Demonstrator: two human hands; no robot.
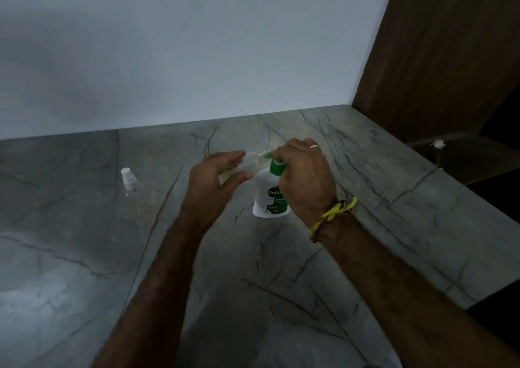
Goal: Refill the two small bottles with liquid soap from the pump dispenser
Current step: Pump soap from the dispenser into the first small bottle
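1. A grey veined stone counter (281,283) runs into a corner between a pale wall (197,44) and a brown wooden panel (436,58).
2. The pump dispenser (268,196) stands upright at mid-counter, with the right hand (305,179) wrapped over its green pump head.
3. The left hand (216,182) grasps a clear small bottle (250,161), tilted with its mouth at the spout.
4. The other small bottle (130,181) stands capped, well apart to the left.
5. The step in hand seems to be filling the first bottle; no soap stream is discernible.
6. Next: press steadily and keep the mouth under the spout. Then swap bottles.
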